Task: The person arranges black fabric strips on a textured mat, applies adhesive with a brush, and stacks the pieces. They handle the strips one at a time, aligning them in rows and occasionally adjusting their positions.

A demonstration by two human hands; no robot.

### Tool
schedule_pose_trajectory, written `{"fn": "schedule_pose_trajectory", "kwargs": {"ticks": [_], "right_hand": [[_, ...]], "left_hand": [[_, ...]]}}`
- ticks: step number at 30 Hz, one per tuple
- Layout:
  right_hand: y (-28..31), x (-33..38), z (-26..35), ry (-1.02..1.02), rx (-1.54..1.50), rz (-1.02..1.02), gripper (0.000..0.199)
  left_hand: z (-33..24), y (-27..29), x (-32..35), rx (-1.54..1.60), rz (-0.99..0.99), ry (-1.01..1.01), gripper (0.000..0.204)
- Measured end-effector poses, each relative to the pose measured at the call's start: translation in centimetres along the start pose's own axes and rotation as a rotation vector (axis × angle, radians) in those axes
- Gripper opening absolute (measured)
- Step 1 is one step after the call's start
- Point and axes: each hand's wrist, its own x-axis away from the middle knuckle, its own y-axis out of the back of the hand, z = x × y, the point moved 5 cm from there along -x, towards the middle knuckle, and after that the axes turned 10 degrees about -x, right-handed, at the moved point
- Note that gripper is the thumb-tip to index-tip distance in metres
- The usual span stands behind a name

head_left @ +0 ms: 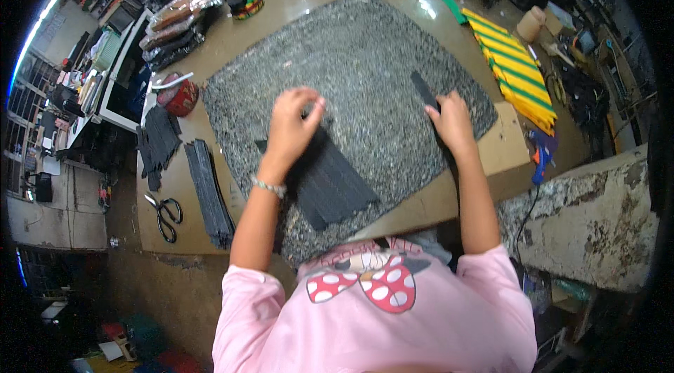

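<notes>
A square grey speckled slab [351,50] lies on the table in front of me. On its near part several black strips [333,183] lie side by side, slanting toward me. Just above their far end is my left hand [295,123], its thumb and fingertips curled together; whatever they pinch, if anything, is too small to make out. Toward the slab's right side, my right hand [453,123] grips the near end of a single black strip [423,88] between thumb and fingers. That strip points away from me and to the left.
Left of the slab are a stack of black strips [208,194], another bundle [160,140], black-handled scissors [165,217] and a red round container [178,97]. To the right lie yellow-and-green striped pieces [511,67], cardboard [504,138] and a blue glue gun [541,156] with a cord.
</notes>
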Motion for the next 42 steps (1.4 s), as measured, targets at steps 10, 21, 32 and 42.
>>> {"fn": "schedule_pose_trajectory", "kwargs": {"ticks": [10,21,32,42], "right_hand": [[-0.7,-0.1,1.6,0.079,0.268,0.070,0.017],[0.3,2.1,6.4,-0.116,-1.111,0.364,0.024],[-4.9,6.5,8.5,-0.226,-1.077,0.455,0.031],[-3.5,7.9,9.4,-0.006,-0.755,0.377,0.026]], "left_hand": [[-2.9,-2.8,1.3,0.472,0.364,0.403,0.025],[-5.1,-7.0,0.5,1.273,0.477,0.677,0.067],[4.1,-3.1,-1.8,0.443,0.448,0.499,0.025],[6.2,-4.0,-0.8,0.146,0.480,0.319,0.036]]}}
